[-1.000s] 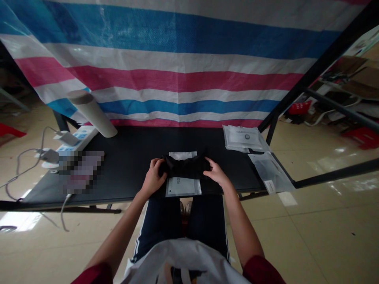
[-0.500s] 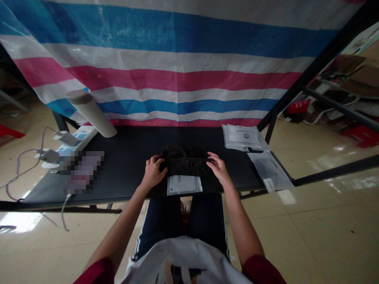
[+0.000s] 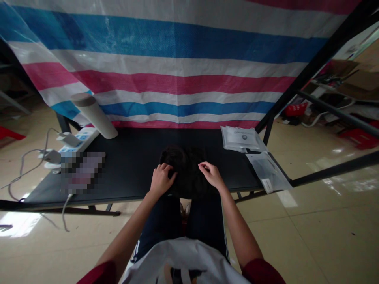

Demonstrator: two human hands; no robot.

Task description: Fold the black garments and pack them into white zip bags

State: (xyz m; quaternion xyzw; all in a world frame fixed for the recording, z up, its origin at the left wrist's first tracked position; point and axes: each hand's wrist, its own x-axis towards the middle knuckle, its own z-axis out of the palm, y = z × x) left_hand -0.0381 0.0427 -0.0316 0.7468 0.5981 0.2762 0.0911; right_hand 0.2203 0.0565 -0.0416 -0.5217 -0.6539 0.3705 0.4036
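Observation:
A soft black cloth item (image 3: 192,173) lies bunched near the front edge of the black table (image 3: 133,165). Its exact kind is hard to make out, dark against dark. My left hand (image 3: 161,179) is curled over its left side, thumb and fingers closed on the material. On the right side, my right hand (image 3: 211,175) pinches the cloth between thumb and fingertips, just above the tabletop. The cloth reaches down to the front edge between my wrists.
At the back right lies a stack of white printed plastic bags (image 3: 241,138), with a clear bag (image 3: 268,171) overhanging the right edge. To the left are a pale bottle (image 3: 96,116), a power strip (image 3: 79,140) with chargers, and a blurred-out phone (image 3: 85,169). A striped sheet (image 3: 177,83) hangs behind.
Both hands have moved closer together and slightly toward me. The black cloth has spread toward the front edge and now covers the small white printed bag that lay there.

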